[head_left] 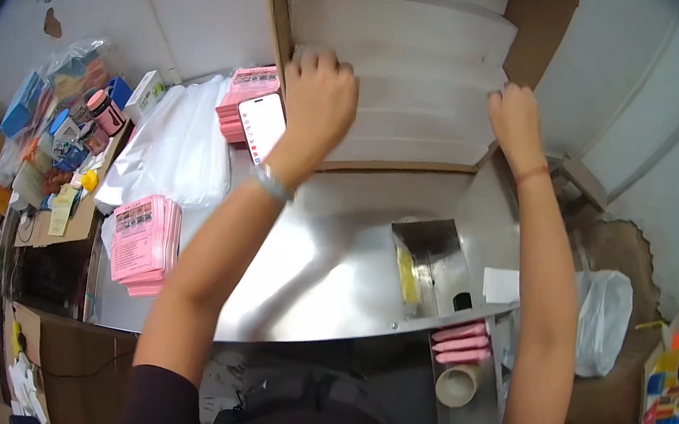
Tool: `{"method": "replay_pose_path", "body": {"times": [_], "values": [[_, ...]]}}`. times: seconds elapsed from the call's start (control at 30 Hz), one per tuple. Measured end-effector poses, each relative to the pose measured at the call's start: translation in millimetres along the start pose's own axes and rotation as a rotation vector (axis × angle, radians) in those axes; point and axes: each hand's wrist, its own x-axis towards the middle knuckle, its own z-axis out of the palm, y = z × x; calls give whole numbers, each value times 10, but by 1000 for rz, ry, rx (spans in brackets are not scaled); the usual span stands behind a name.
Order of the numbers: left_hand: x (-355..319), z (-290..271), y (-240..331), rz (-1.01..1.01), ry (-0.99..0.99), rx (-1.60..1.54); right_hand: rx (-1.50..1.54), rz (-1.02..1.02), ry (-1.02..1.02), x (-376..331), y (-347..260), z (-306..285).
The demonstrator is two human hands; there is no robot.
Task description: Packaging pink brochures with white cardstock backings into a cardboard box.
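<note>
White sheeting (402,85): left fingers (325,62) and right fingers (510,95) curl at opposite edges; whether pinching, cannot tell.

Over on the silver metal tabletop (337,286), a rectangular pink packet stack (143,244) lies left, before translucent plastic sheeting (178,144); a tiered white-and-brown box (402,90) stands behind.

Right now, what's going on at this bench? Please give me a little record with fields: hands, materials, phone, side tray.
Left hand: the left hand is curled at the left side of the creased white sheeting; its grip is hidden
Right hand: the right hand is curled at the sheeting's right edge; grip unclear
Materials: clear plastic bags and two pink stacks on the metal tabletop
Phone: the phone, screen lit, by the farther pink stack
Side tray: pink packets above a tape roll
</note>
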Motion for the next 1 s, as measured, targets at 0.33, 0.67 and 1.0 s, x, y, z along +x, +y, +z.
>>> {"method": "replay_pose_path", "body": {"times": [0.33, 0.67, 1.0], "values": [[1055, 635, -295, -209, -251, 663, -414, 348, -234, 997, -175, 629], [917, 777, -349, -225, 137, 80, 284, 274, 181, 1312, -46, 567], [1233, 525, -67, -797, 369, -502, 237, 501, 263, 1337, -234, 525]]}}
